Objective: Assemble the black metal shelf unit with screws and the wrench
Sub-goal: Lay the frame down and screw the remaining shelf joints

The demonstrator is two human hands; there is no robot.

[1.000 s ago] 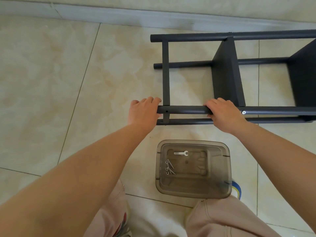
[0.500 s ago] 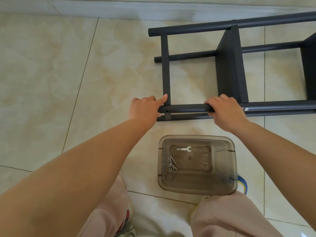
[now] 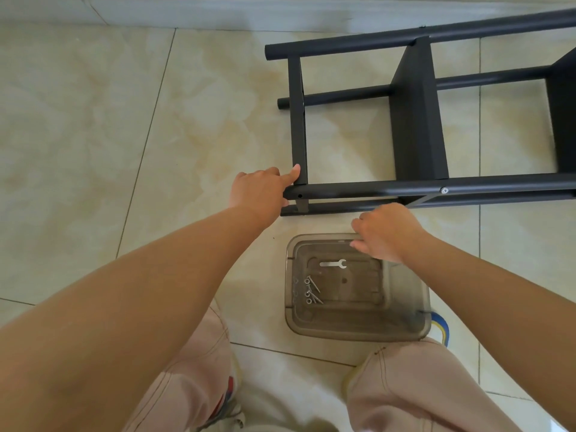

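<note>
The black metal shelf unit (image 3: 417, 126) lies on its side on the tiled floor, its tubes running off to the right. My left hand (image 3: 260, 190) grips the left end of the near upper tube, the index finger along the cross bar. My right hand (image 3: 385, 233) hovers over the far rim of the smoky plastic tray (image 3: 405, 307), fingers loosely curled, holding nothing. Inside the tray lie a small silver wrench (image 3: 333, 263) and several screws (image 3: 310, 291). One silver screw head (image 3: 444, 190) sits in the near tube.
The wall skirting (image 3: 280, 14) runs along the far edge, just beyond the shelf. My knees in light trousers (image 3: 414, 388) are right below the tray. A blue and yellow item (image 3: 442, 328) peeks out at the tray's right corner. Bare tiles spread to the left.
My right hand has let go of the near tube and moved down toward the tray. The left hand stays on the tube's end. The shelf's far end has swung slightly upward in view.
</note>
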